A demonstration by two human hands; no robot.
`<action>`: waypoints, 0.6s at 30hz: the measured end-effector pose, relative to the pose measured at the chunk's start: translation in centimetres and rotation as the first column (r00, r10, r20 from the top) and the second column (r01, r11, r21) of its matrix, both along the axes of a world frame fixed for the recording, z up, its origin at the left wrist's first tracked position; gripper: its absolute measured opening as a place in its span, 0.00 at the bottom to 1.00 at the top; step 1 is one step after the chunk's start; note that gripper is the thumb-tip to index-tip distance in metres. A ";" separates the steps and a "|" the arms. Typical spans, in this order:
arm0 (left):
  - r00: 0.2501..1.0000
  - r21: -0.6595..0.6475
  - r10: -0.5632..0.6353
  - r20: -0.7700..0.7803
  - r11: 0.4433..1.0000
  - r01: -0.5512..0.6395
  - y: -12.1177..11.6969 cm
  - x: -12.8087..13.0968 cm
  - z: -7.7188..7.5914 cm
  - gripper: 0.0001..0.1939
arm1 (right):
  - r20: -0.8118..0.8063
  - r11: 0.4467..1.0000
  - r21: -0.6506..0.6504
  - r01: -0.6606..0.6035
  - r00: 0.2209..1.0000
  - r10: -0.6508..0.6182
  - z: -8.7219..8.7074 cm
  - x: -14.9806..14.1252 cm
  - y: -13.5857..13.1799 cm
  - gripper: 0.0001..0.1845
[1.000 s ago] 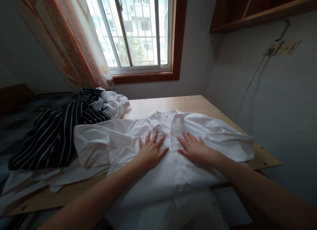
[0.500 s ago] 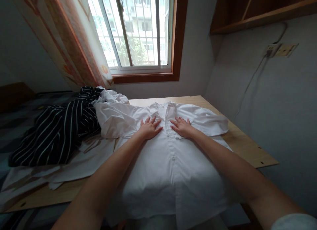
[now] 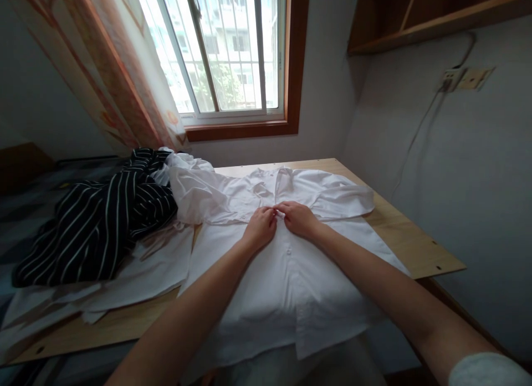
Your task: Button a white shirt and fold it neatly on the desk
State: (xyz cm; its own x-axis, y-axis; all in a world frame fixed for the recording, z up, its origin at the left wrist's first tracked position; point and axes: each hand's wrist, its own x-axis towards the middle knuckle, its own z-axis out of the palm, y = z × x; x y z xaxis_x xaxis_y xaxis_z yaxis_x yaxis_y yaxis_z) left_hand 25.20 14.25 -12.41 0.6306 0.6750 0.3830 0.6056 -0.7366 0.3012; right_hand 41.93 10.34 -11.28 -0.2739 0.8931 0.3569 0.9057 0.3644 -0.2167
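Striped cloth (image 3: 95, 231): black with white lines, heaped beside crumpled white cloth (image 3: 193, 163).
Curtain (image 3: 137, 92): hanging left of the window (image 3: 228, 59).
Left hand (image 3: 261, 226): on the shirt (image 3: 268, 286), with fingers curled narrow; cannot tell if pinching cloth.
Shirt: white, laid button side up across the counter (image 3: 409, 239), with sleeves (image 3: 347, 193) out to both sides.
Right hand (image 3: 297, 219): at mid-front, nearly meeting the left, with fingers bent narrow; grip on cloth unclear.
Socket (image 3: 452, 80): on right wall, with cord plugged in.

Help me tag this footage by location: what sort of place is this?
Probably a room in a home: a flowered curtain hangs beside the window, a wooden shelf is mounted high up, and a white shirt lies spread out below.
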 end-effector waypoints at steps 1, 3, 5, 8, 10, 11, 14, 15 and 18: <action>1.000 -0.017 -0.012 0.028 1.000 0.013 0.0 -0.1 -0.2 0.12 | -0.022 1.000 -0.001 0.002 1.000 -0.002 -0.2 -0.1 -0.3 0.26; 0.998 -0.059 -0.002 0.069 0.998 0.007 0.2 -0.3 -0.4 0.10 | -0.046 1.000 0.001 0.018 0.999 -0.018 -0.6 0.0 -0.6 0.27; 0.994 -0.099 0.031 0.105 0.995 -0.021 0.4 -0.3 -0.4 0.08 | -0.029 1.000 -0.005 0.013 0.999 -0.013 -0.7 0.1 -0.6 0.26; 0.981 -0.141 0.093 0.171 0.988 -0.069 0.7 -0.4 -0.2 0.07 | 0.024 1.000 -0.017 -0.001 1.000 0.001 -0.7 0.1 -0.6 0.21; 0.972 -0.162 0.112 0.206 0.984 -0.079 0.8 -0.5 -0.1 0.08 | 0.036 1.000 -0.014 0.011 0.999 -0.011 -0.5 0.0 -0.6 0.20; 0.970 -0.171 0.113 0.217 0.982 -0.076 0.8 -0.5 -0.1 0.08 | 0.039 1.000 -0.011 0.020 0.999 -0.019 -0.4 -0.1 -0.7 0.20; 0.970 -0.186 0.090 0.224 0.981 -0.048 0.8 -0.7 0.1 0.09 | 0.064 0.999 -0.002 0.038 0.997 -0.038 -0.1 -0.3 -0.8 0.16; 0.972 -0.186 0.081 0.220 0.982 -0.039 0.8 -0.7 0.1 0.10 | 0.073 0.999 0.001 0.039 0.997 -0.039 0.1 -0.4 -0.9 0.14; 0.979 -0.180 0.052 0.199 0.984 -0.015 0.7 -0.8 0.4 0.10 | 0.067 1.000 0.002 0.021 0.998 -0.021 0.5 -0.3 -0.9 0.11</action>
State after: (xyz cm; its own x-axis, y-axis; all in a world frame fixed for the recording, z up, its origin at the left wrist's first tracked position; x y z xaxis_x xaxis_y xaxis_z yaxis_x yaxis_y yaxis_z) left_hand 24.42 15.00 -12.00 0.5282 0.7628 0.3729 0.5420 -0.6410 0.5435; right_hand 41.62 9.41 -10.79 -0.2779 0.8987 0.3392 0.9257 0.3449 -0.1553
